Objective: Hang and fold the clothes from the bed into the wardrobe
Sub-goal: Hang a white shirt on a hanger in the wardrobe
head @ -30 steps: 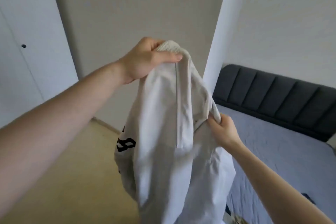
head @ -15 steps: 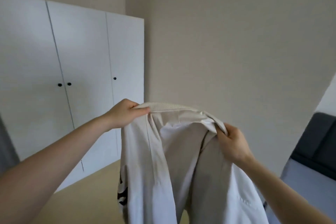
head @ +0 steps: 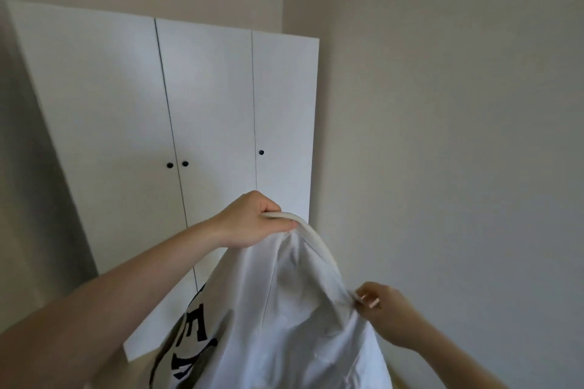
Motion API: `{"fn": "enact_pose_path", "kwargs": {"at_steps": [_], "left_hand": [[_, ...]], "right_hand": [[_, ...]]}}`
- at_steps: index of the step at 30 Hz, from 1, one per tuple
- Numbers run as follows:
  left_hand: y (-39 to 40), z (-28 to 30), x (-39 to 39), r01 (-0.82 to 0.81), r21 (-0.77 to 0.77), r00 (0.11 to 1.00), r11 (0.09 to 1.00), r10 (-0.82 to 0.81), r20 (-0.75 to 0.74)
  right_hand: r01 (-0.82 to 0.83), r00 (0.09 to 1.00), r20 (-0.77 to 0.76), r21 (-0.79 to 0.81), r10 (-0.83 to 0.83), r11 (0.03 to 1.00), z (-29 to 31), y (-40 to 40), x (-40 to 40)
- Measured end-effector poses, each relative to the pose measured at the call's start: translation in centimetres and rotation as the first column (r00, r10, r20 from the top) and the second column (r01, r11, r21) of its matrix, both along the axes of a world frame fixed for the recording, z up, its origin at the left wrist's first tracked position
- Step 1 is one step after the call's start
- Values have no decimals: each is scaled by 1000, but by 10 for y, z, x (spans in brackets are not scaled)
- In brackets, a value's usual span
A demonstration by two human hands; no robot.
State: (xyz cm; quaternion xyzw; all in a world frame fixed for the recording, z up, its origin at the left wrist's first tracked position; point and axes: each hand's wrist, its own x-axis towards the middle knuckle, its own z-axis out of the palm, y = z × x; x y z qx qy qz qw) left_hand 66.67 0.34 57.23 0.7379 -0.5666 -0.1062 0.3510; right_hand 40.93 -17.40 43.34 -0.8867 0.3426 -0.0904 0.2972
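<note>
The left hand (head: 249, 221) grips the ribbed collar of the white garment (head: 284, 319) hanging before the closed wardrobe (head: 205, 98), the right hand (head: 384, 309) only pinches its edge, so that thin hold may slip.
</note>
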Motion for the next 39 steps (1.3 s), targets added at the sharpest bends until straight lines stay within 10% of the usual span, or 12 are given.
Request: {"fn": "enact_pose_path", "kwargs": {"at_steps": [14,26,39], "left_hand": [[-81,-14,163,-147,74,989,986,144,43],[-56,-57,371,-296,414,928,861,362,-89],[-126,-112,634,-618,326,741,715,668,-60]], "right_hand": [[-601,785,343,222,516,768,41,-81,287],[-535,757,514,132,404,835,60,-115,482],[-435,821,477,168,314,884,35,-177,649]]}}
